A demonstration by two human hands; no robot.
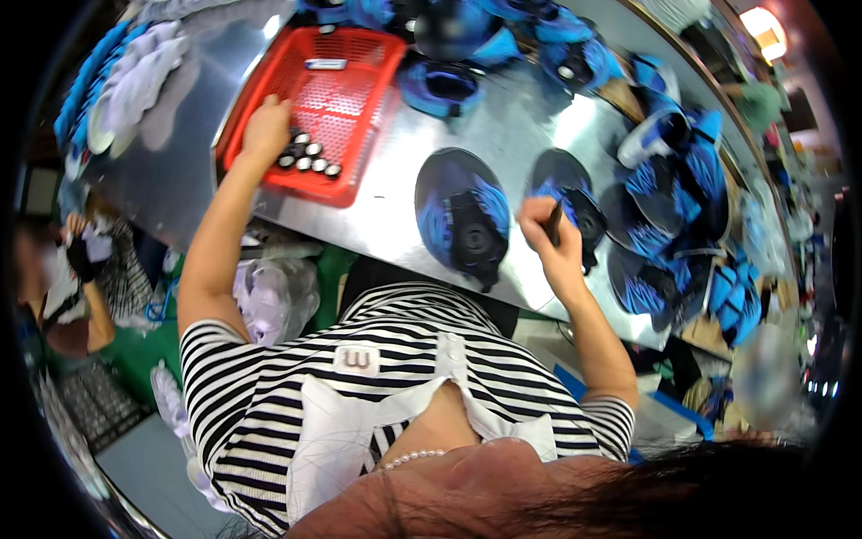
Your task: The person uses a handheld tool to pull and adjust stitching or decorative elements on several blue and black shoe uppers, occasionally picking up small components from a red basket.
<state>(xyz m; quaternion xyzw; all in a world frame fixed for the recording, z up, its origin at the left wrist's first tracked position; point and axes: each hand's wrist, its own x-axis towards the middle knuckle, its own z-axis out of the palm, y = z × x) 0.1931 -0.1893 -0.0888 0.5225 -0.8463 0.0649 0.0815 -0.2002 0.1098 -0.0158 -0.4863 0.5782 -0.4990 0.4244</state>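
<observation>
The left hand [266, 128] was seen in the upper left of the frame, reaching into a red perforated basket [346, 85] that stood on the metal bench [395, 193]; its fingers were curled down over a cluster of small round black-and-silver caps [308, 154] lying at the near edge of the basket, though whether one was pinched could not be told. The right hand [548, 235] was held right of centre, closed around a dark pen-like tool [555, 222] and set against a dark blue shoe upper [567, 193] laid flat on the bench. A second blue-and-black upper [462, 216] lay just beside it, at the centre. Further blue uppers [669, 193] were heaped along the right side of the bench, and pale soles [135, 76] were stacked at the upper left.
</observation>
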